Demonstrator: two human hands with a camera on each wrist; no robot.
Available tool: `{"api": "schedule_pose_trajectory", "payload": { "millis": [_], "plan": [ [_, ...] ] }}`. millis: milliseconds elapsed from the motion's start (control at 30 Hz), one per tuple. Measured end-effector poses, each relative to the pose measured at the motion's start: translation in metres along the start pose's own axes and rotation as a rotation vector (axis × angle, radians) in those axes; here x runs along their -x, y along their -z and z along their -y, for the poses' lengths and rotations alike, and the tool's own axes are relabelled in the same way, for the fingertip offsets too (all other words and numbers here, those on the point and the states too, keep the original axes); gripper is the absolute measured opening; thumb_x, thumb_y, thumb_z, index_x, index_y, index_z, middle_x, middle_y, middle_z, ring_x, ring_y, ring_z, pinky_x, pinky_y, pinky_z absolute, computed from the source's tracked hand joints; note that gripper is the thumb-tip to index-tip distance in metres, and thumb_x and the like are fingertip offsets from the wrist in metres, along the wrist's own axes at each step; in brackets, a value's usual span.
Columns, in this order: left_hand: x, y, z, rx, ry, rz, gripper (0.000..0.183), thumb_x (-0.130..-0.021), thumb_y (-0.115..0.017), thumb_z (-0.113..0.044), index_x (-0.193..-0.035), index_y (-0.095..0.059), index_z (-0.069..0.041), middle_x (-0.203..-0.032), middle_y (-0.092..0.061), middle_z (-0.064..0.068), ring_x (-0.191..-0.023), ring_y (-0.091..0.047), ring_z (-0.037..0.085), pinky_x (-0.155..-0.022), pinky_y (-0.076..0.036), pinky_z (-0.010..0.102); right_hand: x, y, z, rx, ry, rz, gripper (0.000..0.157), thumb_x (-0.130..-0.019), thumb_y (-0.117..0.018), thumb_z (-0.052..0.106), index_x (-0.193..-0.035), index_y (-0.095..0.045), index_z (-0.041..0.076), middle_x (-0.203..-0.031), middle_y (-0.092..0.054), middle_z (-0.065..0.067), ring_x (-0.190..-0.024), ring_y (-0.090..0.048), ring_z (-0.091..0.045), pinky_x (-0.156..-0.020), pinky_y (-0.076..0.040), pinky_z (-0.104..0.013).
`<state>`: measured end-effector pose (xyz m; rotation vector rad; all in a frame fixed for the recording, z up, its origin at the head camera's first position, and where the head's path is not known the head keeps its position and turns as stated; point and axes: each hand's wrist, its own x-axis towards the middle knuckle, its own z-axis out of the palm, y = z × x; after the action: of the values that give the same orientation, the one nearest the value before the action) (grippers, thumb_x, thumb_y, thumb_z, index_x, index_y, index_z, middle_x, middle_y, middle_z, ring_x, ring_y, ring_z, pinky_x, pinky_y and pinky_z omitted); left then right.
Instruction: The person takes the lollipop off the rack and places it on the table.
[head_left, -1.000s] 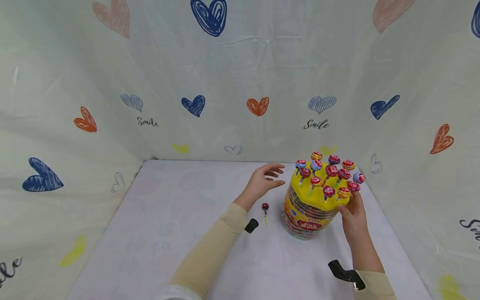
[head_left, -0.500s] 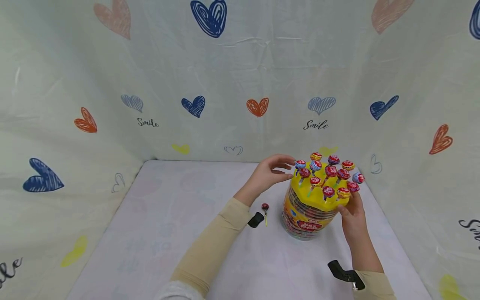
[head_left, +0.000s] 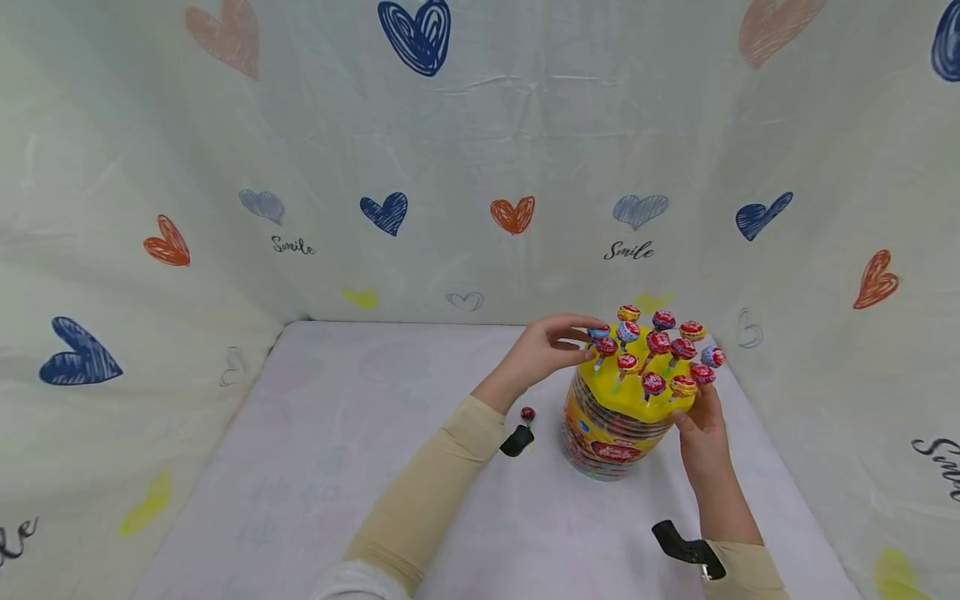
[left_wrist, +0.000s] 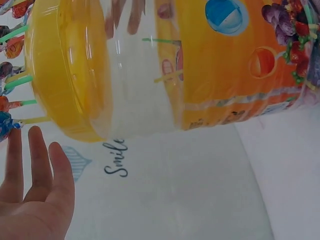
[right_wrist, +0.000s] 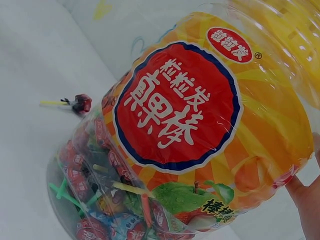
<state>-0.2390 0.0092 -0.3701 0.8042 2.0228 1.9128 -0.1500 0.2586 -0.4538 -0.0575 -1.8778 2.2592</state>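
Note:
A clear plastic jar [head_left: 603,429] of lollipops stands on the table, its yellow lid [head_left: 613,392] stuck with several wrapped lollipops, sticks down. My left hand [head_left: 551,348] is at the lid's left edge, fingertips at a blue-wrapped lollipop [left_wrist: 5,125]. In the left wrist view its fingers reach up fairly straight, one fingertip touching or almost touching that lollipop; the thumb is hidden there. On the other side, my right hand [head_left: 703,435] holds the jar near the lid, thumb toward the front and fingers partly hidden behind. Inside the jar lie more lollipops [right_wrist: 112,200].
One loose dark red lollipop [head_left: 528,413] lies on the white table [head_left: 360,467], left of the jar, partly covered by the black wrist mount [head_left: 517,441]. Behind the table hangs a pale curtain [head_left: 450,142] printed with hearts.
My left hand has moved right, from beside the jar to the blue-wrapped lollipop at the lid's left edge. The right hand and the jar stay in place.

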Motion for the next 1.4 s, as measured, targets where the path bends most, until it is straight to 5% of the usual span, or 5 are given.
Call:
{"api": "schedule_pose_trajectory", "payload": {
  "millis": [600, 1000, 1400],
  "plan": [
    [0.000, -0.005, 0.005, -0.014, -0.009, -0.053, 0.037, -0.090, -0.070, -0.006, -0.124, -0.068, -0.022, -0.122, -0.058, -0.014, -0.106, -0.059, 0.008, -0.086, -0.053, 0.025, 0.000, 0.001, -0.003, -0.004, 0.035, 0.014, 0.063, -0.101, -0.051, 0.010, -0.155, -0.025, 0.029, -0.153, -0.027, -0.002, -0.140, -0.023, -0.020, -0.116, -0.021, -0.031],
    [-0.004, -0.013, 0.004, -0.084, -0.031, -0.162, 0.034, -0.089, -0.069, -0.001, -0.116, -0.072, -0.021, -0.112, -0.062, -0.014, -0.098, -0.060, 0.007, -0.082, -0.053, 0.024, 0.000, 0.001, -0.004, -0.018, 0.039, 0.017, 0.065, -0.100, -0.051, 0.009, -0.155, -0.023, 0.028, -0.155, -0.024, -0.003, -0.142, -0.021, -0.021, -0.116, -0.020, -0.030],
    [-0.006, -0.019, 0.002, -0.047, -0.098, -0.267, 0.034, -0.088, -0.069, 0.003, -0.114, -0.072, -0.018, -0.110, -0.063, -0.012, -0.097, -0.060, 0.007, -0.084, -0.053, 0.022, 0.000, 0.001, -0.003, -0.006, 0.016, 0.011, 0.067, -0.100, -0.053, 0.011, -0.156, -0.021, 0.029, -0.159, -0.019, -0.004, -0.146, -0.015, -0.022, -0.116, -0.017, -0.032]
  ]
}}
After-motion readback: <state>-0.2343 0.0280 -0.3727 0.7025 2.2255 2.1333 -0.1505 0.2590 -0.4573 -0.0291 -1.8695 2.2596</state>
